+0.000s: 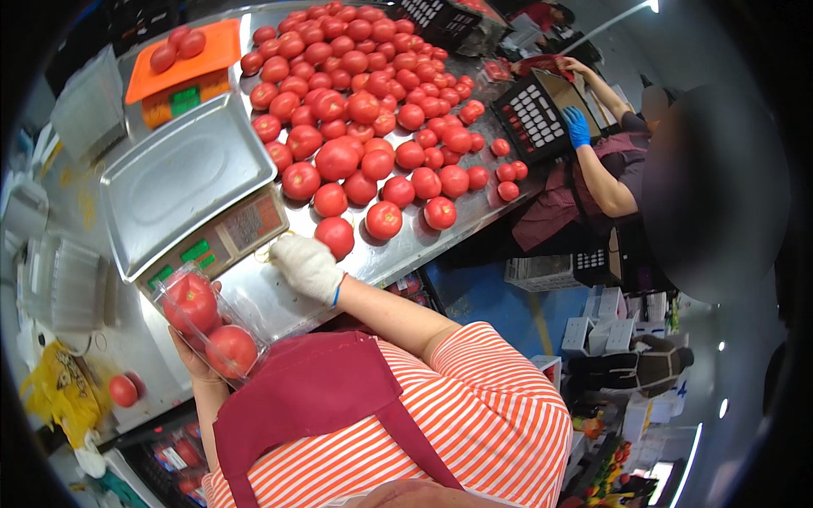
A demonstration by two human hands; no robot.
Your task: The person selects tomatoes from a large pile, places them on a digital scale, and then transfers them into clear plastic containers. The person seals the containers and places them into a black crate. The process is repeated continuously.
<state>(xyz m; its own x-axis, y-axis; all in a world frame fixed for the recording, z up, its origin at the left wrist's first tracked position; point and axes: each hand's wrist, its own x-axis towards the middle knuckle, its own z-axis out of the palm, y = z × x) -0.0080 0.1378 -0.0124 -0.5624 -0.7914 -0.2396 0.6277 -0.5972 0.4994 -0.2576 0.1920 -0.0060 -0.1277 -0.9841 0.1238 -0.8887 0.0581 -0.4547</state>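
My bare left hand [194, 365] holds a clear plastic punnet [244, 317] of large red tomatoes [232, 350], tilted at the front edge of the steel table. My right hand [308, 267], in a white knit glove, rests low over the tabletop beside a few thin yellowish rubber bands [263, 254]. Its fingertips are at the bands, and whether they grip one is hidden. One loose tomato [335, 237] lies right by the gloved knuckles. Just beyond both hands stands a scale with a steel pan [187, 181] and lit green displays.
A wide heap of tomatoes [356, 101] covers the table's far side. An orange scale [216, 54] carries three tomatoes. Stacked clear punnets [63, 279] and a yellow bag [67, 387] lie left. A co-worker's blue-gloved hand [577, 127] touches a black crate [530, 117] at right.
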